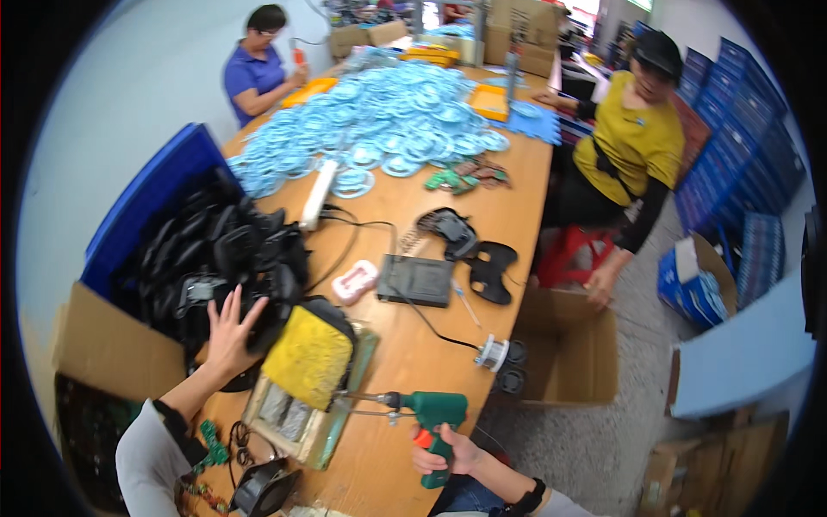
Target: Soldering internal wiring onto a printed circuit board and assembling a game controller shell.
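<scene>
My right hand [448, 451] is closed round the handle of a green soldering gun [438, 403], a finger near its orange-red trigger. The gun's thin metal tip points left and reaches the edge of a worn yellow pad [310, 355]. That pad lies on a pale tray [323, 435] holding grey blocks. My left hand [231, 336] is spread open over a heap of black plastic parts [220, 246], fingers apart; whether it touches one I cannot tell. The heap fills a blue bin [142, 211] at the table's left side.
A large pile of light blue discs [370, 112] covers the far table. Nearer lie a dark grey box [415, 281], black shells [493, 271], a wire spool [492, 353] and a power strip [320, 195]. A co-worker in yellow [633, 129] reaches toward a cardboard box [568, 345]; another [254, 73] stands far left.
</scene>
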`<action>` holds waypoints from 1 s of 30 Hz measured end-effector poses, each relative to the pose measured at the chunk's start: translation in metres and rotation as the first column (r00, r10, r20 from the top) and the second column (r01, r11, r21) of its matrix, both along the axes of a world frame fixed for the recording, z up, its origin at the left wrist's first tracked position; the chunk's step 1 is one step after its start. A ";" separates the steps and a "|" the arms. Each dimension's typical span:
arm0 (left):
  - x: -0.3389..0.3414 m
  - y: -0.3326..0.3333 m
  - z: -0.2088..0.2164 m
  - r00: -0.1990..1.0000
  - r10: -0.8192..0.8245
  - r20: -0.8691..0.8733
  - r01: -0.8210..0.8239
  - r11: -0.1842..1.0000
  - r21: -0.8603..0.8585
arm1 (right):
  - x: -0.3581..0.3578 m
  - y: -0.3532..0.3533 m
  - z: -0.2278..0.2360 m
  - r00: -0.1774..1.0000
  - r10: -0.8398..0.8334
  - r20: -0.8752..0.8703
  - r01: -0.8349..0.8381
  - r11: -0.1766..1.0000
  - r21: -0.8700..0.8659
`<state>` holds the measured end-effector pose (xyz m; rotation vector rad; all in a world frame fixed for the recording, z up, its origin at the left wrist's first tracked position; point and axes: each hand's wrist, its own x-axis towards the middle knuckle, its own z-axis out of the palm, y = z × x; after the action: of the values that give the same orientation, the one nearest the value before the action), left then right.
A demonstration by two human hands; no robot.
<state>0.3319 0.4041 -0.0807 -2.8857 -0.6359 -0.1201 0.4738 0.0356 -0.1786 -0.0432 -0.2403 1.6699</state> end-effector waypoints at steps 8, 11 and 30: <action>0.027 0.006 -0.009 0.998 -0.061 0.026 0.057 0.991 0.124 | 0.007 0.005 0.010 0.999 -0.004 0.044 0.005 1.000 -0.023; 0.035 0.010 -0.014 0.997 -0.053 0.051 0.048 0.995 0.091 | 0.009 0.004 0.008 0.999 -0.004 0.047 0.005 1.000 -0.012; 0.067 0.005 -0.022 0.926 -0.020 0.378 0.148 0.938 -0.312 | 0.001 -0.001 0.004 0.999 -0.047 0.018 0.048 0.999 -0.017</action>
<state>0.3990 0.4088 -0.1028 -3.2539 -0.6421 -0.6440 0.4753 0.0346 -0.1751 -0.0769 -0.2363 1.6250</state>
